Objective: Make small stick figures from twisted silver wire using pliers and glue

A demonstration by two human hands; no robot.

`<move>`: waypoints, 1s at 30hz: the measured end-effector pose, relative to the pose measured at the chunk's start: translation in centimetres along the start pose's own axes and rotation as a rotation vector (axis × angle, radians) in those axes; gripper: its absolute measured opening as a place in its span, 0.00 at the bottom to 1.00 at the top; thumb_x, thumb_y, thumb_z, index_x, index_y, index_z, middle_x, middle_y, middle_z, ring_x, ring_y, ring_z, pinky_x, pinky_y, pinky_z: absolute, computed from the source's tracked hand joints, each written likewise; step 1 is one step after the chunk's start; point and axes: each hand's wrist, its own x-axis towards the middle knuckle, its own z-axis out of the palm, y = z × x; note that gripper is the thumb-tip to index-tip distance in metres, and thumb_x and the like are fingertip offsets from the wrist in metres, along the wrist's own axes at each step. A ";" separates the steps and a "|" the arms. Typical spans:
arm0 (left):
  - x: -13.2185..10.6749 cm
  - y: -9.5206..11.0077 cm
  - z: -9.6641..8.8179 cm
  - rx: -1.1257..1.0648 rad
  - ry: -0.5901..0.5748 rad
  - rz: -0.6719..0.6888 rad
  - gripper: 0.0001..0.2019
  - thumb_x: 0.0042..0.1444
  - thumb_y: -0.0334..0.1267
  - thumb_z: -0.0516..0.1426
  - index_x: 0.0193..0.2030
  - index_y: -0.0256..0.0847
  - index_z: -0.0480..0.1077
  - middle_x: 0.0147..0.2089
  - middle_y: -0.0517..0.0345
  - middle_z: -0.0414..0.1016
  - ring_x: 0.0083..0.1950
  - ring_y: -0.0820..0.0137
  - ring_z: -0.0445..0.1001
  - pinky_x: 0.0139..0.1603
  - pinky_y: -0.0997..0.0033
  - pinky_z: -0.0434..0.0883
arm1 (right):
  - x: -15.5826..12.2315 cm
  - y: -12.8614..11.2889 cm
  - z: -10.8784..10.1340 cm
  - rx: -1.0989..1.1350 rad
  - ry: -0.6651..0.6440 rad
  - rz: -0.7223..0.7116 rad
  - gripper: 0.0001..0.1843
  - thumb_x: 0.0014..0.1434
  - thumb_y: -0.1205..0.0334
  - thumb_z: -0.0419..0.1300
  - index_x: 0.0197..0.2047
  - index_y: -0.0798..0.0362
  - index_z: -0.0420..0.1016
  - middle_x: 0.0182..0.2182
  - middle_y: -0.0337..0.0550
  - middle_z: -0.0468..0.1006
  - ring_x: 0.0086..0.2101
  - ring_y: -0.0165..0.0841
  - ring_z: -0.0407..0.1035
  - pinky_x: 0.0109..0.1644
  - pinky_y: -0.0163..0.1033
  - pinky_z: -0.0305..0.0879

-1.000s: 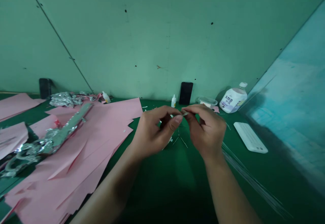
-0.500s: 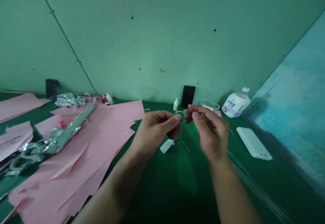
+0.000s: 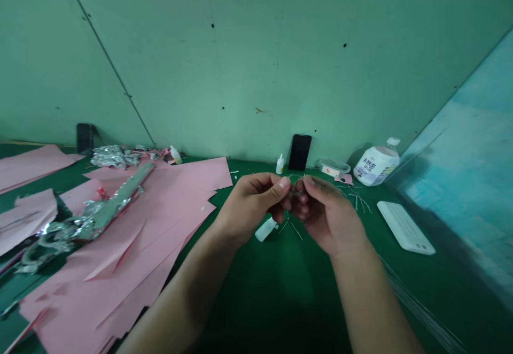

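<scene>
So, nearest the camera, a bundle of thin straight wires ran toward the bench's near right corner, and a messy pile of pink paper covered most of its left side. The green bench had two hands over its middle, fingertips almost meeting. The left hand had thumb and forefinger pinching a thin curved wire, the other fingers curled under. The right hand pinched it too, thumb against forefinger. The wire sat right between them, partly hidden by the fingers.

Just below them a small white bottle lay on its side, near a forked bit of wire. Toward the right edge was a white slab, its markings too faint to read.

Along the far edge stood another little bottle, label too small to make out, then a dark phone leaning on the wall, a clear tub, and, by the far right corner, a big white-capped jug. That one I could read: 乳酸菌, with what looked like 水乐 underneath.
</scene>
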 end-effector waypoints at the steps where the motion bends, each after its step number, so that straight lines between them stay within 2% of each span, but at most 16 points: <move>1: 0.1 -0.2 -0.1 -0.030 -0.013 -0.001 0.16 0.60 0.44 0.60 0.26 0.35 0.69 0.24 0.62 0.71 0.20 0.81 0.68 0.21 0.80 0.64 | 0.0 -0.1 0.1 0.050 -0.013 0.041 0.13 0.52 0.53 0.67 0.25 0.53 0.73 0.19 0.35 0.66 0.20 0.26 0.60 0.21 0.33 0.58; 4: 0.2 -0.7 -0.1 -0.097 -0.036 0.004 0.14 0.60 0.42 0.60 0.27 0.35 0.69 0.24 0.62 0.71 0.20 0.81 0.67 0.22 0.80 0.64 | -0.2 -0.2 0.4 0.160 -0.084 0.103 0.12 0.54 0.55 0.66 0.26 0.53 0.74 0.20 0.34 0.65 0.20 0.26 0.60 0.22 0.33 0.58; 9: -0.1 -0.4 0.3 -0.177 0.016 -0.018 0.13 0.60 0.41 0.60 0.28 0.35 0.68 0.24 0.61 0.70 0.20 0.80 0.68 0.22 0.80 0.64 | -0.3 0.5 0.2 0.190 -0.220 0.062 0.09 0.56 0.55 0.65 0.31 0.52 0.76 0.22 0.33 0.67 0.20 0.23 0.59 0.23 0.31 0.58; 12: -0.2 -0.1 0.8 -0.241 0.046 -0.069 0.13 0.60 0.40 0.59 0.27 0.35 0.67 0.21 0.64 0.66 0.18 0.81 0.64 0.19 0.81 0.61 | -0.2 1.2 0.0 0.163 -0.263 0.034 0.08 0.58 0.55 0.64 0.34 0.50 0.77 0.17 0.30 0.63 0.16 0.22 0.53 0.21 0.30 0.52; 15: -0.3 -0.2 1.2 -0.311 0.040 -0.125 0.14 0.60 0.39 0.58 0.26 0.35 0.66 0.19 0.65 0.63 0.15 0.82 0.61 0.16 0.81 0.56 | -0.2 1.4 0.1 0.181 -0.244 0.014 0.07 0.59 0.56 0.64 0.33 0.50 0.77 0.15 0.28 0.59 0.15 0.21 0.47 0.17 0.28 0.45; 18: -0.3 -0.4 1.2 -0.338 -0.006 -0.150 0.13 0.59 0.39 0.58 0.26 0.35 0.66 0.19 0.66 0.62 0.14 0.81 0.60 0.15 0.81 0.54 | -0.4 1.1 0.4 0.225 -0.270 0.025 0.08 0.60 0.57 0.63 0.31 0.51 0.76 0.14 0.27 0.59 0.13 0.19 0.43 0.15 0.27 0.41; 25: -0.5 0.0 -0.1 -0.345 -0.175 -0.156 0.11 0.58 0.39 0.59 0.27 0.36 0.68 0.18 0.65 0.63 0.14 0.81 0.59 0.15 0.81 0.53 | -0.5 1.0 0.6 0.375 -0.375 0.135 0.08 0.58 0.61 0.63 0.29 0.54 0.76 0.12 0.25 0.55 0.10 0.17 0.41 0.15 0.26 0.43; 30: -0.5 0.2 -0.6 -0.387 -0.264 -0.215 0.12 0.57 0.41 0.61 0.27 0.36 0.69 0.17 0.66 0.61 0.14 0.82 0.56 0.15 0.80 0.49 | -0.7 1.2 0.6 0.469 -0.459 0.203 0.09 0.58 0.61 0.60 0.28 0.55 0.76 0.11 0.24 0.51 0.09 0.17 0.41 0.15 0.28 0.42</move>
